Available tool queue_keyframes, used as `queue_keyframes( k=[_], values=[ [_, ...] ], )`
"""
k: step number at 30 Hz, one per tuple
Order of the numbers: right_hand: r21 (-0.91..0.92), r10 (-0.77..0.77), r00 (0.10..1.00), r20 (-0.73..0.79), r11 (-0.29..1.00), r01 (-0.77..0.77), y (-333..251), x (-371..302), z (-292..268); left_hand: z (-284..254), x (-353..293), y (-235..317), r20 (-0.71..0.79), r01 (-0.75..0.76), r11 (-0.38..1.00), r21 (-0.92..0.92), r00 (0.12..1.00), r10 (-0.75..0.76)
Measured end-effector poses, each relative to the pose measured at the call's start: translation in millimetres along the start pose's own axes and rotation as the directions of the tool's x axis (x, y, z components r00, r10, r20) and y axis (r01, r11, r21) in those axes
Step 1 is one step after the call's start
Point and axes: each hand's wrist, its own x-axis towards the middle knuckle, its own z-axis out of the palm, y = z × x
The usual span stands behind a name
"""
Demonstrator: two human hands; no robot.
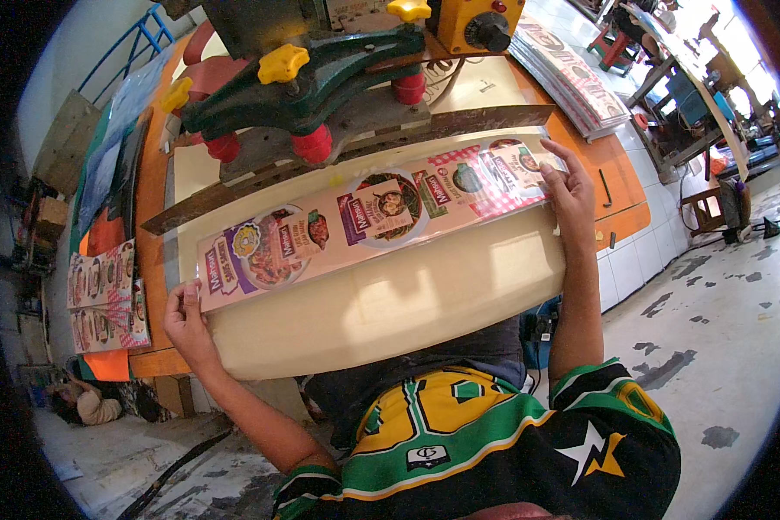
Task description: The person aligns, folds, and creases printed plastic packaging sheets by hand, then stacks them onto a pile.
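A long, glossy printed strip (pixel 381 217) with pictures of food dishes lies across a cream-coloured sheet (pixel 390 321) in front of me. At the strip's left end, my left hand (pixel 188 322) pinches its near corner between thumb and fingers. My right hand (pixel 569 186) grips the opposite end, thumb on top. Just beyond the strip's far edge stands a long metal bar (pixel 355 160) of a dark green press (pixel 321 82). Yellow knobs (pixel 283 65) and red cylindrical feet (pixel 312 144) are fitted to the press.
Stacked printed sheets (pixel 572 82) sit at the back right of the orange table (pixel 611 165). An L-shaped hex key (pixel 606 189) lies near its right edge. More printed pieces (pixel 104 299) rest at the left. A yellow control box (pixel 477 26) stands behind the press. Someone (pixel 95 403) is low at the far left.
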Motion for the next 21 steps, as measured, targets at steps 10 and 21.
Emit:
queue_keyframes(
  k=[10,21],
  values=[
    [0.12,-0.009,0.999,0.041,0.993,0.004,9.3,1.4,-5.0,-2.3,-2.3,2.7,-0.002,-0.049,0.999,0.022,0.999,0.049],
    [0.006,-0.034,0.999,0.022,0.999,0.034,11.0,0.5,-3.4,5.0,-0.9,8.1,-0.07,-0.107,0.951,0.29,0.989,0.133]
  ],
)
